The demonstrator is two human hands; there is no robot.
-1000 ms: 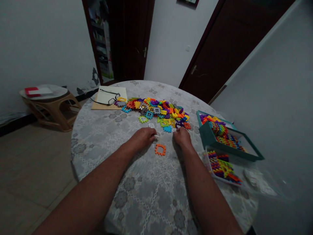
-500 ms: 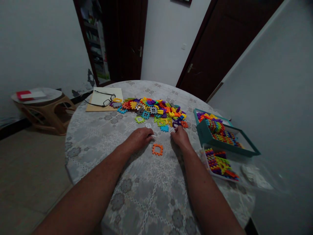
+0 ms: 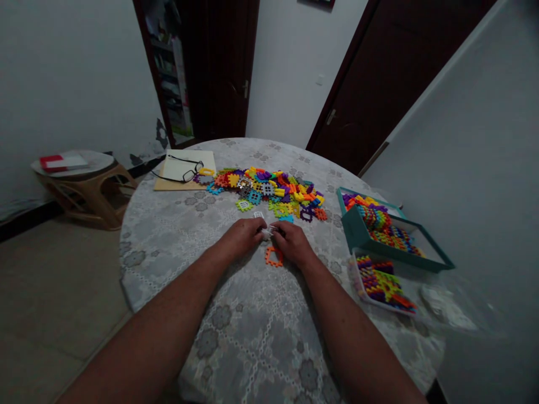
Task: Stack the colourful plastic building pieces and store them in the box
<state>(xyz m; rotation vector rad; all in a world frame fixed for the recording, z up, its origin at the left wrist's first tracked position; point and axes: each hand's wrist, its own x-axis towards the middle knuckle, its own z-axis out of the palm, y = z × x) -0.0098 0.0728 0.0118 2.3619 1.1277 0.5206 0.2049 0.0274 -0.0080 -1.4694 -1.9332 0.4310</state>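
Observation:
My left hand (image 3: 244, 235) and my right hand (image 3: 291, 242) meet fingertip to fingertip on the round table (image 3: 189, 264), both pinched on small white plastic pieces (image 3: 268, 229) between them. An orange square frame piece (image 3: 274, 256) lies on the cloth just below my right hand's fingers. Another white piece (image 3: 258, 215) lies just beyond the hands. A spread of colourful interlocking pieces (image 3: 273, 192) lies further back.
A teal box (image 3: 357, 235) with stacked pieces stands at the right, a clear tray (image 3: 381, 280) of pieces in front of it. Glasses (image 3: 185, 171) rest on a pad at the back left. A low stool (image 3: 84, 185) stands on the floor at the left.
My right hand has moved left from beside the pile to meet my left hand above the orange frame. The left hand has stayed in place.

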